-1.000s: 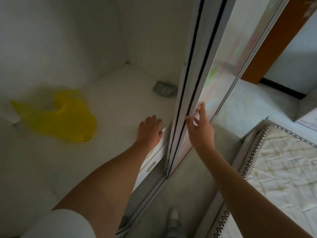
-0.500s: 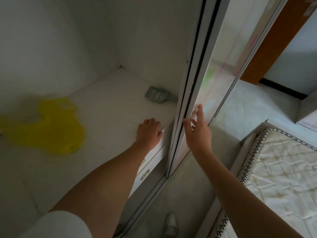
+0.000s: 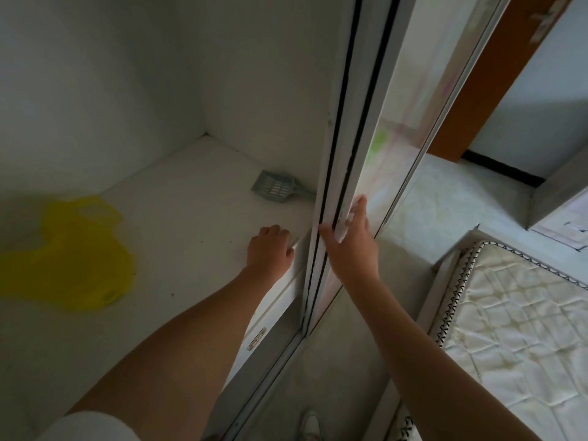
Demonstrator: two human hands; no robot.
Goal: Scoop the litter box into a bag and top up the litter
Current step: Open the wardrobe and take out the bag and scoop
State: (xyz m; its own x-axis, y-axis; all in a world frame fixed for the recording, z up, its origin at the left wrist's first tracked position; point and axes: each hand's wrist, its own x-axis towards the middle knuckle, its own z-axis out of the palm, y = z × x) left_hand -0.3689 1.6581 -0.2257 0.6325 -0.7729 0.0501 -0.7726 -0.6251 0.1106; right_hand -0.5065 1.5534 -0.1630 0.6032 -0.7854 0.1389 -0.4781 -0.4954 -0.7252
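Note:
A grey slotted litter scoop (image 3: 276, 187) lies on the white wardrobe shelf (image 3: 191, 237), its handle running behind the sliding door (image 3: 378, 173). To the far left on the same shelf lies a crumpled yellow plastic bag (image 3: 68, 253). My left hand (image 3: 269, 249) rests on the shelf beside its front edge, fingers curled and holding nothing. My right hand (image 3: 351, 240) holds the door's upright edge, thumb on one side and fingers on the glossy face. No litter box is in view.
White walls close the wardrobe at the back and the left. A drawer front with a small metal pull (image 3: 256, 338) sits under the shelf. A quilted mattress (image 3: 515, 332) fills the lower right. A shoe (image 3: 310, 424) stands on the pale floor by the door track.
The sliding door has moved right under my right hand, uncovering more of the scoop. My left hand's fingers went from flat to curled. The view shifted, so the bag sits further left.

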